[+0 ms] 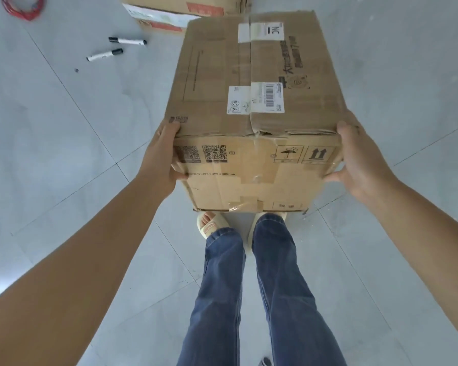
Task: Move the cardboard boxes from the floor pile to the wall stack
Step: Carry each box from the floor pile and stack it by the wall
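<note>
I hold a large brown cardboard box (249,101) in the air in front of me, above my feet. It is taped shut, with white shipping labels on top and QR codes and handling symbols on its near face. My left hand (161,157) grips the near left corner, thumb on the near face and fingers along the side. My right hand (360,165) grips the near right corner the same way.
More cardboard boxes (169,14) lie on the grey tiled floor at the top, just beyond the held box. Two black-and-white markers (127,41) (105,55) lie on the floor to the left. A red coil (21,6) sits at the top left corner.
</note>
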A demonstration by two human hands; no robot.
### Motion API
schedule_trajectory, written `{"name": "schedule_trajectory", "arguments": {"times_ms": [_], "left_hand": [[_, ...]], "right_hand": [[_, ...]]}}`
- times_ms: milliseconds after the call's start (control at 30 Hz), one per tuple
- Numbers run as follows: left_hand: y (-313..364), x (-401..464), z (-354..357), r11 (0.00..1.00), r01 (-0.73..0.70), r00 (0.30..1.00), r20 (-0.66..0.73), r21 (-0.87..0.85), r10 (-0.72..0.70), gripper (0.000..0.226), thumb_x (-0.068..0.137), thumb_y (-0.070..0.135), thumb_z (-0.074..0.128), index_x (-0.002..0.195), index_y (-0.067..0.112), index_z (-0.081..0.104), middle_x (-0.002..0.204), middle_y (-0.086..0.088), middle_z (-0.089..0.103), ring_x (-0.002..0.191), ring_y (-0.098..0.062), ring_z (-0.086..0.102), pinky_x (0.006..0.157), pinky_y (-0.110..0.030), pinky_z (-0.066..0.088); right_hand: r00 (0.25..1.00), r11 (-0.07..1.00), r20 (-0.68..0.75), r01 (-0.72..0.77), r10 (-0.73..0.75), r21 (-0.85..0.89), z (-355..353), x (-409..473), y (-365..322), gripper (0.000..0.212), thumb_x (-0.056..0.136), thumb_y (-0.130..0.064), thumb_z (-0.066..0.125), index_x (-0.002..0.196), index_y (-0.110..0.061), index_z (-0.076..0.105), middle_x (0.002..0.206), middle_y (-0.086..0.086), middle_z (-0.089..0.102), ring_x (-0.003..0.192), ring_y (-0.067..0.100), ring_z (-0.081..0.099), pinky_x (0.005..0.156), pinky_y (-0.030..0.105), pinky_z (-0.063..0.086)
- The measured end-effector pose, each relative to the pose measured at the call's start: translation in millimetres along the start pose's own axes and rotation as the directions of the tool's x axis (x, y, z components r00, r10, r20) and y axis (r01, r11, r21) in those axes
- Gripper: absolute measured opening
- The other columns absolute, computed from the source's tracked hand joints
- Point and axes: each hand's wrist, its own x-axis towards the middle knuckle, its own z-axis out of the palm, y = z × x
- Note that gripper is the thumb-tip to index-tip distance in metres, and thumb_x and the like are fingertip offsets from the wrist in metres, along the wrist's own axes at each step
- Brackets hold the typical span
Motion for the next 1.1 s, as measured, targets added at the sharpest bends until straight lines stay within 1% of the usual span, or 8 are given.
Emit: {"name": "schedule_trajectory", "arguments": {"times_ms": [133,300,400,533,733,933,1033,1100], "left_hand": [[29.3,-53.2,-14.7,1.0,-0.011,1.0,0.023,0.029,0.01,0.02,0.091,0.038,0.049,0.084,0.046,0.066,0.08,0.019,0.065,0.084,-0.009,0.061,0.086,-0.058,0.048],[64.5,-136.7,-45.0,0.997,-0.076,0.997,0.03,-0.032,0.077,0.021,0.094,0.037,0.048,0.089,0.051,0.063,0.065,0.024,0.067,0.06,0.002,0.066,0.072,-0.043,0.053],[87.6,-196.7,-65.5,0.988,-0.129,0.992,-0.008,-0.082,0.129,0.015,0.094,0.038,0.049,0.096,0.05,0.059,0.068,0.025,0.068,0.073,-0.002,0.066,0.072,-0.044,0.054],[110.4,-274.9,-93.9,0.969,-0.197,0.98,-0.018,-0.15,0.196,0.016,0.095,0.038,0.048,0.1,0.047,0.06,0.094,0.015,0.067,0.089,-0.008,0.061,0.078,-0.049,0.053],[102.3,-353.9,-130.1,0.925,-0.282,0.956,-0.15,-0.253,0.251,0.013,0.094,0.039,0.05,0.1,0.039,0.062,0.092,0.008,0.07,0.082,-0.011,0.065,0.085,-0.05,0.051],[85.5,-390.8,-156.3,0.865,-0.36,0.924,-0.261,-0.35,0.279,0.012,0.093,0.038,0.051,0.096,0.042,0.062,0.091,0.011,0.069,0.083,-0.01,0.064,0.079,-0.045,0.052],[78.1,-402.7,-175.2,0.846,-0.38,0.914,-0.293,-0.374,0.28,0.012,0.092,0.037,0.053,0.097,0.04,0.063,0.082,0.011,0.069,0.077,-0.009,0.063,0.072,-0.041,0.053],[70.8,-410.3,-192.2,0.831,-0.387,0.91,-0.313,-0.399,0.274,0.012,0.092,0.037,0.053,0.099,0.037,0.063,0.084,0.009,0.069,0.076,-0.009,0.064,0.07,-0.04,0.053]], "right_hand": [[0.999,0.999,-0.049,0.013,-0.014,-0.039,-5.8,-59.0,-35.4,0.041,0.099,-0.027,0.027,0.129,-0.046,0.047,0.076,-0.031,0.067,0.067,-0.008,0.066,0.052,0.036,0.055],[0.994,0.997,-0.091,0.063,-0.067,-0.043,-14.7,-139.7,-88.9,0.038,0.101,-0.03,0.029,0.13,-0.046,0.046,0.076,-0.034,0.063,0.071,-0.003,0.066,0.074,0.049,0.057],[0.989,0.991,-0.071,0.125,-0.128,-0.044,-16.4,-190.7,-129.6,0.032,0.101,-0.028,0.032,0.125,-0.039,0.05,0.072,-0.024,0.062,0.077,0.005,0.064,0.076,0.05,0.055],[0.98,0.98,0.005,0.198,-0.198,-0.011,-13.7,-252.6,-180.5,0.035,0.1,-0.031,0.03,0.126,-0.046,0.048,0.089,-0.02,0.063,0.083,0.003,0.062,0.076,0.048,0.056],[0.927,0.934,0.129,0.357,-0.352,-0.02,-3.1,-315.3,-212.2,0.04,0.101,-0.031,0.027,0.129,-0.051,0.047,0.109,-0.018,0.064,0.101,0.007,0.061,0.067,0.033,0.05],[0.888,0.903,0.199,0.429,-0.414,-0.034,16.7,-345.2,-221.3,0.041,0.102,-0.031,0.026,0.137,-0.047,0.043,0.125,-0.014,0.058,0.112,0.011,0.055,0.086,0.043,0.05],[0.873,0.887,0.225,0.457,-0.434,-0.062,30.3,-359.0,-221.9,0.043,0.101,-0.03,0.027,0.138,-0.046,0.042,0.134,-0.012,0.054,0.124,0.016,0.05,0.105,0.053,0.04],[0.867,0.881,0.236,0.468,-0.44,-0.077,45.3,-371.3,-221.2,0.043,0.101,-0.03,0.028,0.138,-0.048,0.041,0.137,-0.011,0.052,0.127,0.019,0.047,0.107,0.054,0.037]]}}
